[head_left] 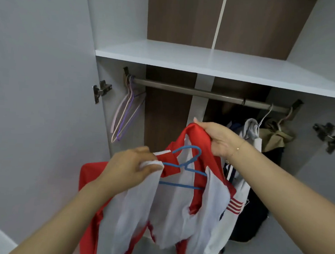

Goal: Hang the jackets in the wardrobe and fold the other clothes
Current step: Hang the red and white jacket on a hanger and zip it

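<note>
A red jacket with white lining (172, 212) hangs open between my hands in front of the open wardrobe. A blue hanger (187, 164) sits inside its neck opening, hook up. My left hand (132, 168) grips the jacket's left front edge by the zip. My right hand (217, 138) grips the red collar higher up. The metal rail (185, 89) runs across the wardrobe above both hands.
Several bare hangers (124, 112) hang at the rail's left end. Jackets in white, dark and tan (261, 137) hang at its right end. A white shelf (216, 64) sits just above the rail. Door hinges (100, 90) stick out at both sides.
</note>
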A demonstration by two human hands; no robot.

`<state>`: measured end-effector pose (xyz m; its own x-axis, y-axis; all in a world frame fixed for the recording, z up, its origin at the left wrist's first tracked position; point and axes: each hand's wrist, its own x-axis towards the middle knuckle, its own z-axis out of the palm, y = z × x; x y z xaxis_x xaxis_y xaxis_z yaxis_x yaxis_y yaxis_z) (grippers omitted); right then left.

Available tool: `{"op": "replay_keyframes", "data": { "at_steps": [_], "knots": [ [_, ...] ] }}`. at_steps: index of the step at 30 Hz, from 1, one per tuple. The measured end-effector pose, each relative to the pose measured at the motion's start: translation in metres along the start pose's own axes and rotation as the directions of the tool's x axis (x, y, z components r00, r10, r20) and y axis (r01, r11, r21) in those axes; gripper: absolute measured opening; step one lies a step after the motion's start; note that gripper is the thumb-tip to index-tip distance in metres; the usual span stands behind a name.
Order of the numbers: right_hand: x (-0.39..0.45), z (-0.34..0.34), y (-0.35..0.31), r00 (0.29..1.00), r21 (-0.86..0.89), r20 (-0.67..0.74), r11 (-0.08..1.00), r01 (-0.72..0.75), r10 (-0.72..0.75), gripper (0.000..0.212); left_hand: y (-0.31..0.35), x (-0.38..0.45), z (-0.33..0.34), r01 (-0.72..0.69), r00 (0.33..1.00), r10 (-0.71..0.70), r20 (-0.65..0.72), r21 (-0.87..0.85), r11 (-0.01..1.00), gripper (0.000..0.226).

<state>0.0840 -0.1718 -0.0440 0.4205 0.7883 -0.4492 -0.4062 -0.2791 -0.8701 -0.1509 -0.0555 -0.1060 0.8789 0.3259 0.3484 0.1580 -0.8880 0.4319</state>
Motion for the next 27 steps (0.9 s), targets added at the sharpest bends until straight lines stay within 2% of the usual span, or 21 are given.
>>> {"op": "replay_keyframes", "data": {
  "at_steps": [1,2,3,5,6,7,8,10,13,15,18,20,21,23,25,26,27],
  "knots": [
    [0.001,0.002,0.002,0.999,-0.036,0.029,0.999,0.036,-0.034,0.033,0.001,0.0,0.002,0.003,0.999,-0.004,-0.037,-0.012,1.0,0.049],
    [0.003,0.001,0.006,0.995,-0.147,0.045,0.984,0.099,-0.093,0.032,0.001,0.0,0.001,0.017,0.995,-0.019,-0.099,-0.027,0.999,0.049],
    [0.003,-0.003,0.011,0.983,-0.33,0.044,0.927,0.181,-0.176,0.033,-0.001,0.0,-0.001,0.041,0.983,-0.049,-0.178,-0.051,0.998,0.047],
    [-0.004,-0.016,0.02,0.948,-0.664,0.086,0.692,0.283,-0.305,0.043,-0.009,0.0,-0.009,0.099,0.939,-0.137,-0.316,-0.134,0.986,0.035],
    [-0.009,-0.027,0.024,0.94,-0.755,0.114,0.587,0.293,-0.322,0.051,-0.014,-0.001,-0.014,0.125,0.915,-0.181,-0.361,-0.173,0.977,0.025],
    [-0.014,-0.039,0.027,0.94,-0.775,0.135,0.557,0.297,-0.313,0.057,-0.019,-0.002,-0.018,0.145,0.895,-0.215,-0.391,-0.201,0.969,0.016],
    [-0.019,-0.05,0.031,0.935,-0.753,0.163,0.573,0.323,-0.314,0.059,-0.023,-0.003,-0.022,0.16,0.882,-0.239,-0.406,-0.218,0.963,0.011],
    [-0.024,-0.066,0.039,0.889,-0.687,0.242,0.578,0.44,-0.39,0.049,-0.027,-0.003,-0.027,0.178,0.875,-0.267,-0.403,-0.245,0.953,0.005],
    [-0.031,-0.066,0.048,0.776,-0.751,0.315,0.356,0.556,-0.546,0.039,-0.026,-0.001,-0.027,0.183,0.89,-0.275,-0.364,-0.268,0.946,0.013],
    [-0.035,-0.053,0.052,0.743,-0.769,0.333,0.288,0.57,-0.581,0.038,-0.018,0.002,-0.025,0.18,0.912,-0.269,-0.308,-0.288,0.941,0.006],
    [-0.037,-0.028,0.058,0.755,-0.751,0.339,0.323,0.577,-0.562,0.026,-0.003,0.01,-0.018,0.136,0.956,-0.186,-0.226,-0.218,0.966,0.024],
    [-0.034,-0.017,0.056,0.724,-0.736,0.292,0.336,0.587,-0.625,0.021,0.004,0.016,-0.014,0.101,0.936,-0.177,-0.304,-0.248,0.963,0.011],
    [-0.033,-0.014,0.052,0.683,-0.752,0.244,0.31,0.582,-0.689,0.021,0.007,0.017,-0.016,0.092,0.906,-0.194,-0.376,-0.274,0.957,0.01],
    [-0.031,-0.017,0.042,0.59,-0.804,0.131,0.263,0.534,-0.797,0.02,0.007,0.017,-0.024,0.076,0.809,-0.241,-0.536,-0.312,0.947,0.014],
    [-0.031,-0.025,0.031,0.524,-0.823,0.023,0.282,0.494,-0.852,0.021,0.009,0.015,-0.037,0.034,0.718,-0.248,-0.65,-0.323,0.946,0.016],
    [-0.033,-0.028,0.027,0.502,-0.822,-0.023,0.302,0.482,-0.865,0.02,0.014,0.015,-0.042,0.003,0.714,-0.236,-0.659,-0.334,0.942,0.016],
    [-0.035,-0.03,0.024,0.485,-0.823,-0.059,0.318,0.471,-0.873,0.021,0.021,0.015,-0.047,-0.026,0.759,-0.214,-0.615,-0.358,0.934,0.017]
  ]
}}
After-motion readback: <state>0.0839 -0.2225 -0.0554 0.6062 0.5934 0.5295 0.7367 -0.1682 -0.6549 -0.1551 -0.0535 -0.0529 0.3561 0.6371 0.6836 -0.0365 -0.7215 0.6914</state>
